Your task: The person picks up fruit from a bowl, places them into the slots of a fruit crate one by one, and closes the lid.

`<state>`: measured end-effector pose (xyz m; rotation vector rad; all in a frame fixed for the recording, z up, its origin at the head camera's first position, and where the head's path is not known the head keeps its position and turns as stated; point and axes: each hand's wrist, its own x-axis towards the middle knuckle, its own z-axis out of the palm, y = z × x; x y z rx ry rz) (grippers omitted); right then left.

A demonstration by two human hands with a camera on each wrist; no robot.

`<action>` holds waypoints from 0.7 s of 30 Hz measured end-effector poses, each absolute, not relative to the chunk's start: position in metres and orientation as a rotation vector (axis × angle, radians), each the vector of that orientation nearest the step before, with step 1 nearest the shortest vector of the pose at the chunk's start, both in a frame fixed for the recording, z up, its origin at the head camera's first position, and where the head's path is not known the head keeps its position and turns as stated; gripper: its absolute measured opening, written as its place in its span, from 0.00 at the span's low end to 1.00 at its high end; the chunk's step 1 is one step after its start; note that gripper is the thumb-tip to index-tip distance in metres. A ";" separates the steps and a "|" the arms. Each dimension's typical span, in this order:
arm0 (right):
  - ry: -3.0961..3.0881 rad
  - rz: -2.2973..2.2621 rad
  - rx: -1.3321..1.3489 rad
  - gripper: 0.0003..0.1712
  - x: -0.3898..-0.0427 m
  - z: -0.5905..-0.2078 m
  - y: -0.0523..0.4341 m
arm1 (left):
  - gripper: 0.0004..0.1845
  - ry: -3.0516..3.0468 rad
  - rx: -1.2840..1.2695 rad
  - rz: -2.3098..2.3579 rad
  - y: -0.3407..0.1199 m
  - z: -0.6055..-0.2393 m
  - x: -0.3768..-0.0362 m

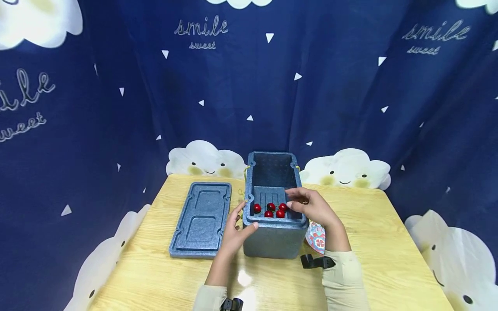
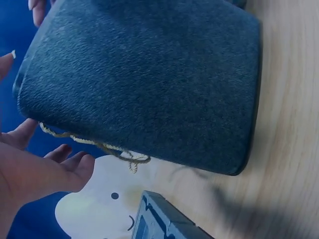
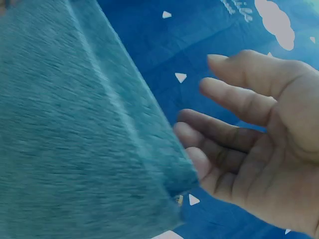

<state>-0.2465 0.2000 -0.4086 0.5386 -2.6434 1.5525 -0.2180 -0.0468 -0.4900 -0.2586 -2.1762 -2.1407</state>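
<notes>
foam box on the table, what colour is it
The foam box is dark blue-grey, matching its lid lying beside it; the head view shows it best.

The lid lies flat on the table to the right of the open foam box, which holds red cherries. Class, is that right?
Not quite. The head view shows the lid lying flat on the table to the left of the open foam box, not the right. The box does hold red cherries.

Open blue foam box (image 1: 274, 233) on wooden table (image 1: 389, 255); four red cherries (image 1: 270, 209) inside near front wall. Left hand (image 1: 238, 231) rests against box's front-left corner, fingers relaxed. Right hand (image 1: 313, 206) hovers over right rim, fingers loose. Lid (image 1: 202, 219) flat, just left.
</notes>
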 end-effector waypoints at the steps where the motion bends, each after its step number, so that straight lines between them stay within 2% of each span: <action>1: -2.619 1.574 0.517 0.19 -0.243 -0.410 0.198 | 0.38 -2.161 -0.249 -2.138 -0.048 -0.493 -0.218; 9: -2.462 1.613 0.463 0.28 -0.226 -0.421 0.167 | 0.31 -2.007 -0.186 -2.193 -0.064 -0.498 -0.220; 15: -2.327 1.627 0.376 0.28 -0.206 -0.406 0.137 | 0.26 -1.958 -0.144 -2.140 -0.078 -0.498 -0.220; 21: -2.225 1.669 0.405 0.28 -0.195 -0.395 0.112 | 0.23 -1.951 -0.077 -2.094 -0.096 -0.491 -0.214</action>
